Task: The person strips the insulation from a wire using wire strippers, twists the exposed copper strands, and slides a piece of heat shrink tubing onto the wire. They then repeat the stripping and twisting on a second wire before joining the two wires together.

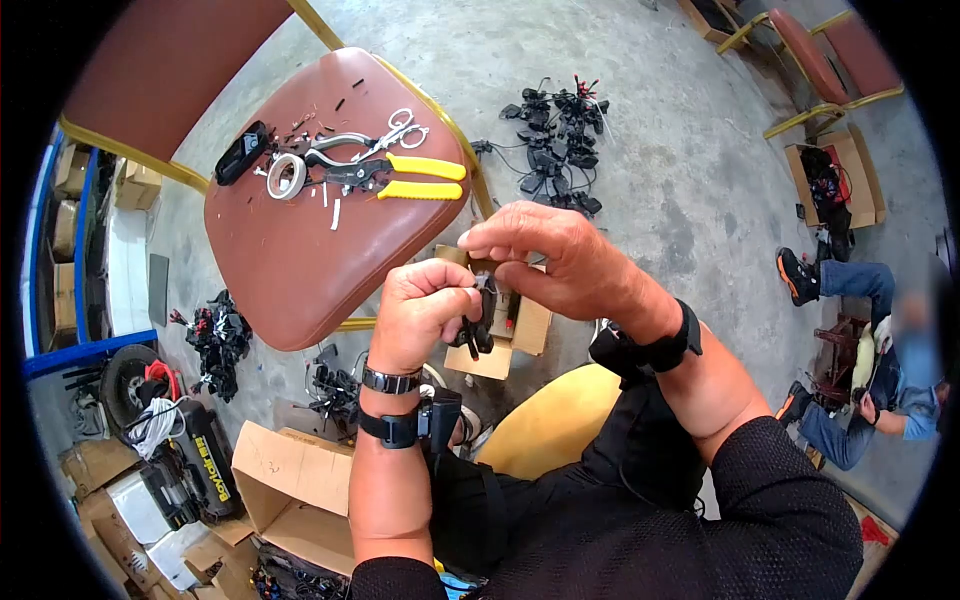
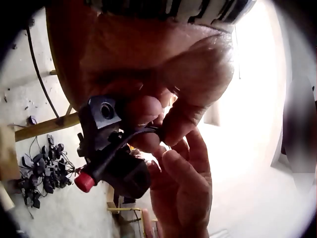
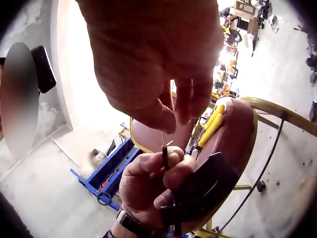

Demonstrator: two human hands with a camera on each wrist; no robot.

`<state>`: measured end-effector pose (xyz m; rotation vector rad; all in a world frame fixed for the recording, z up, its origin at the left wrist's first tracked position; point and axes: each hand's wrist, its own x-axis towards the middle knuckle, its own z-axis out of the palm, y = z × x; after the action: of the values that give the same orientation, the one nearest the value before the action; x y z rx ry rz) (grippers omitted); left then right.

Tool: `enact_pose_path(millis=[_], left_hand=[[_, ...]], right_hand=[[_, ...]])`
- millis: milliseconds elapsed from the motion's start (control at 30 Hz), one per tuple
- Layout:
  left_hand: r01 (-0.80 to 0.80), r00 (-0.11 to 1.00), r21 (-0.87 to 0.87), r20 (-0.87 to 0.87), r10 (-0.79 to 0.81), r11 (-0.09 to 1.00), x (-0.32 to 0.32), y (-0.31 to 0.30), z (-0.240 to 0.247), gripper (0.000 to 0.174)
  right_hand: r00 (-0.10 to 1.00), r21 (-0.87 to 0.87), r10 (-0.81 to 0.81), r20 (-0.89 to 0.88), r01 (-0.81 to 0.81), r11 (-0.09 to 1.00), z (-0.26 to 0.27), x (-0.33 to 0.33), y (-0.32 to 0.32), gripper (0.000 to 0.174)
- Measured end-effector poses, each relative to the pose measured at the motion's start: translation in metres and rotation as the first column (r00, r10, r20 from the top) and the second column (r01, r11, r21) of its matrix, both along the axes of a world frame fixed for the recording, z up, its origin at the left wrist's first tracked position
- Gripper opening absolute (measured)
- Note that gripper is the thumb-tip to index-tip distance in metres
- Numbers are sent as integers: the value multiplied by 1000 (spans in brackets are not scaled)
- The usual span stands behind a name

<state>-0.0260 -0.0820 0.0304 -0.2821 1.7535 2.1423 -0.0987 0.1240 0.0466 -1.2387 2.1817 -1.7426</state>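
My left hand [image 1: 425,310] pinches a thin black cable [image 3: 165,157] between thumb and forefinger, its stripped end with fine bare wires [image 3: 166,143] sticking up past the fingertips. A black plastic fitting [image 2: 101,121] with a hole in it hangs under that hand, beside a black sleeve tipped with a red cap [image 2: 84,182]. Just above the bare wires is my right hand [image 1: 560,258], fingers extended and thumb apart from them in the head view. Its fingertips [image 3: 168,124] come right to the wire ends.
A brown chair seat [image 1: 300,270] bears yellow-handled wire strippers [image 1: 425,177], scissors [image 1: 402,130], a white tape roll [image 1: 286,176] and a black case [image 1: 242,153]. Piles of black cabled parts [image 1: 550,150] lie on the floor. An open cardboard box [image 1: 295,485] stands lower left; another person [image 1: 880,370] sits right.
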Motion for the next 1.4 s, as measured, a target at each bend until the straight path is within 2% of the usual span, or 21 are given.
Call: enact_pose_path(millis=[233, 533, 633, 733, 800, 900, 967, 1000, 1133, 1233, 1333, 1367, 1400], left_hand=[[49, 998, 171, 41, -56, 984, -1, -3, -1, 6], [77, 997, 112, 22, -80, 991, 0, 0, -1, 5], [42, 997, -81, -54, -47, 996, 1, 9, 3, 2], [-28, 984, -252, -179, -18, 967, 7, 17, -2, 3], [-107, 920, -507, -377, -109, 855, 6, 21, -3, 3], [-340, 754, -713, -597, -276, 613, 4, 33, 0, 6], [-348, 755, -723, -593, -279, 597, 3, 35, -2, 6], [-355, 758, -729, -591, -276, 585, 3, 35, -4, 7], [-329, 791, -718, -564, -237, 613, 4, 31, -5, 7], [-272, 847, -667, -507, -156, 694, 5, 27, -8, 5], [-140, 953, -493, -304, -19, 859, 6, 21, -9, 5], [-135, 965, -363, -259, 40, 922, 5, 20, -11, 6], [-105, 977, -327, -209, 36, 939, 5, 18, -8, 6]], right_hand=[[998, -22, 57, -21, -57, 998, 3, 6, -1, 35], [998, 45, 65, -17, -65, 997, 4, 5, 2, 27], [996, 102, 59, 62, -65, 993, 8, 5, 3, 25], [983, 168, -13, 183, -18, 986, 0, 5, 6, 28], [953, 238, -96, 288, 26, 971, 2, 4, 4, 26], [920, 299, -154, 360, 43, 953, -8, -4, 1, 26], [889, 314, -164, 427, 24, 949, -7, -8, 0, 26], [907, 310, -147, 395, 19, 951, -9, -10, -1, 25], [943, 342, -100, 318, -16, 940, -10, -9, -5, 23], [951, 341, -66, 303, -43, 939, -7, -9, -7, 21], [955, 297, -35, 296, -57, 953, -9, -8, -6, 20], [955, 280, -26, 295, -61, 958, -9, -8, -7, 20], [952, 274, -12, 307, -76, 959, -8, -8, -7, 20]])
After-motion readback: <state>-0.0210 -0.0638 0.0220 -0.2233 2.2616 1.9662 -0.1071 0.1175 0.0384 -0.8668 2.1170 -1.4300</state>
